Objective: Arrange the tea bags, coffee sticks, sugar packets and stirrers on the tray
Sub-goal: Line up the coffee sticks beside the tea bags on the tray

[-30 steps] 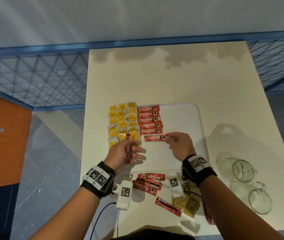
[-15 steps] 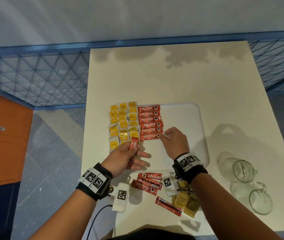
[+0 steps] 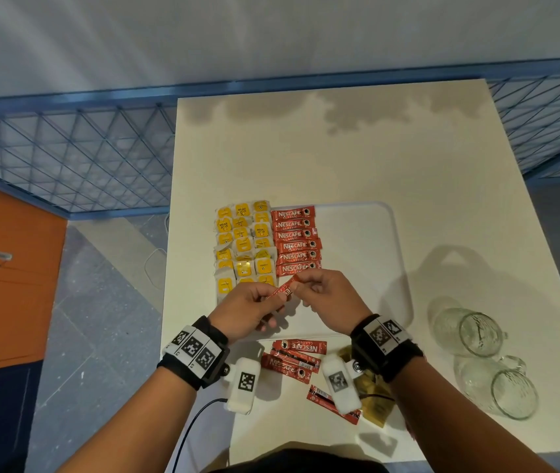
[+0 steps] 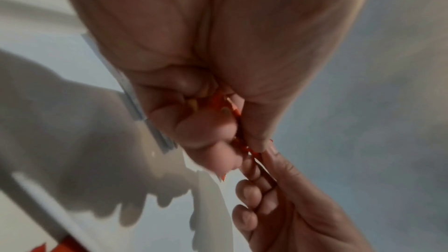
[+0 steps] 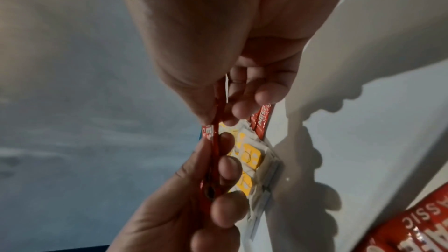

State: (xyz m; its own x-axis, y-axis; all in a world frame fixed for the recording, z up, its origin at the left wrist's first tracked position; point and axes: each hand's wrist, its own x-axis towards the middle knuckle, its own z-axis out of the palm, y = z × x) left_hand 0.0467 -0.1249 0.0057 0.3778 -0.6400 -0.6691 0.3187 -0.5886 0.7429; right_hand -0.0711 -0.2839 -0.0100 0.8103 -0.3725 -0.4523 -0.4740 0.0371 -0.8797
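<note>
1. Cream counter (image 3: pixel 408 158) against a white wall, blue mesh fencing behind, orange cabinet (image 3: pixel 2 285) on the left. White tray (image 3: pixel 367 240) sits mid-counter.
2. Left hand (image 3: pixel 248 310) and right hand (image 3: pixel 331 295) both pinch one red coffee stick (image 3: pixel 283 290), held tilted just above the tray's near part. Left grip: thumb and fingers curled on the lower end. Right grip: thumb and forefinger on the upper end.
3. Tray so far: yellow tea bags (image 3: pixel 242 245) in a tight block on the left side, six coffee sticks in a column (image 3: pixel 295 245) touching it on the right. Right part of tray bare.
4. Loose sticks (image 3: pixel 297 358) and tan packets (image 3: pixel 376 397) lie on the counter near the wrists, off the tray. Two glass mugs (image 3: pixel 476 331) stand to the right.
5. Stick looks thin, glossy, floppy; wrist views show it edge-on between fingertips.
6. Risks, my read: setting it down skewed nudges the bottom stick of the column; a slick wrapper may slip from a two-hand pinch on release; wrists could drag the loose sticks below.
7. Stirrers: none visible.
</note>
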